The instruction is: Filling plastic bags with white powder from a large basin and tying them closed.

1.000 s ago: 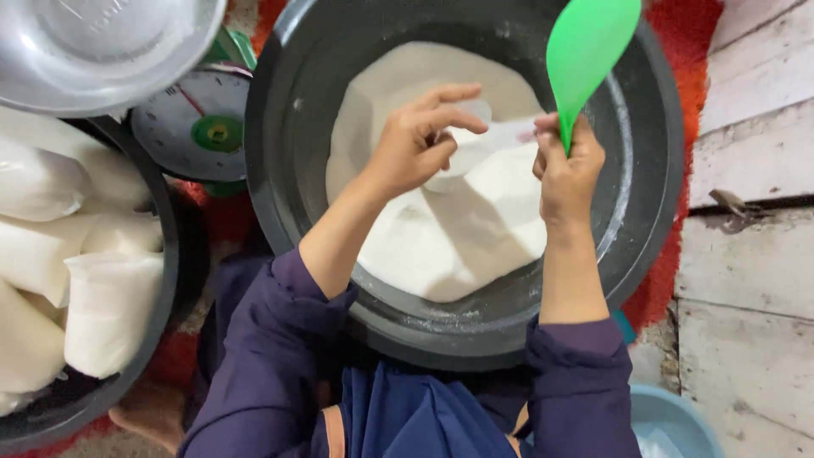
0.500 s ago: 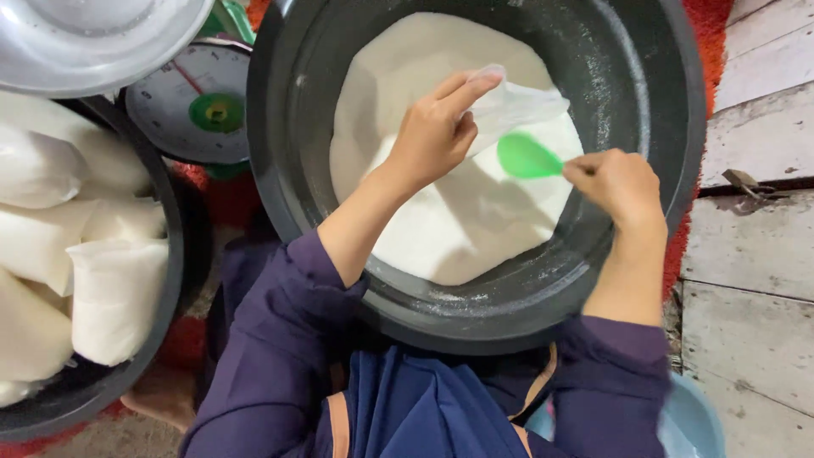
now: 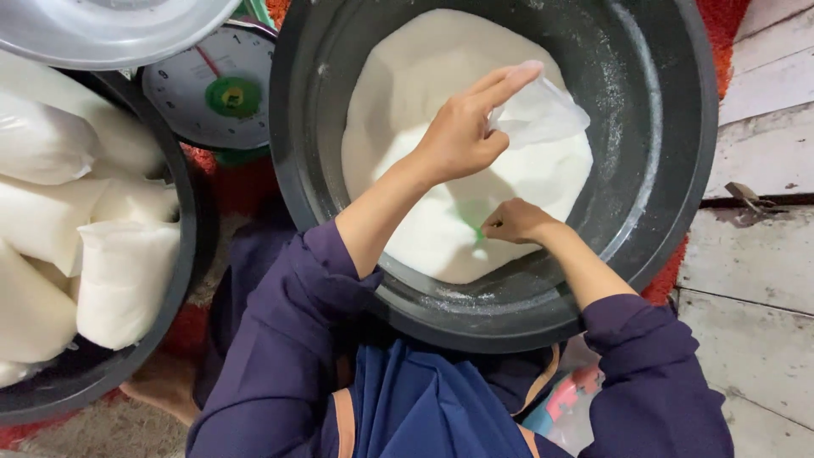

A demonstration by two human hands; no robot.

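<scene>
A big black basin (image 3: 678, 136) in front of me holds a heap of white grains (image 3: 424, 93). My left hand (image 3: 462, 136) holds a clear plastic bag (image 3: 543, 114) open above the heap, fingers pinching its rim. My right hand (image 3: 517, 222) is low over the near side of the heap, shut on the handle of a green scoop (image 3: 477, 231). Only a sliver of green shows under the fingers; the blade is hidden in the grains.
At left a second dark basin (image 3: 182, 254) holds several filled white bags (image 3: 119, 280). A dial kitchen scale (image 3: 216, 89) with a metal pan (image 3: 110, 30) stands behind it. Red mat (image 3: 229, 191) under the basins, pale wooden boards (image 3: 755, 280) at right.
My right hand swung the green scoop down from high over the basin into the near side of the grains. My left hand lifted the bag slightly and kept it open.
</scene>
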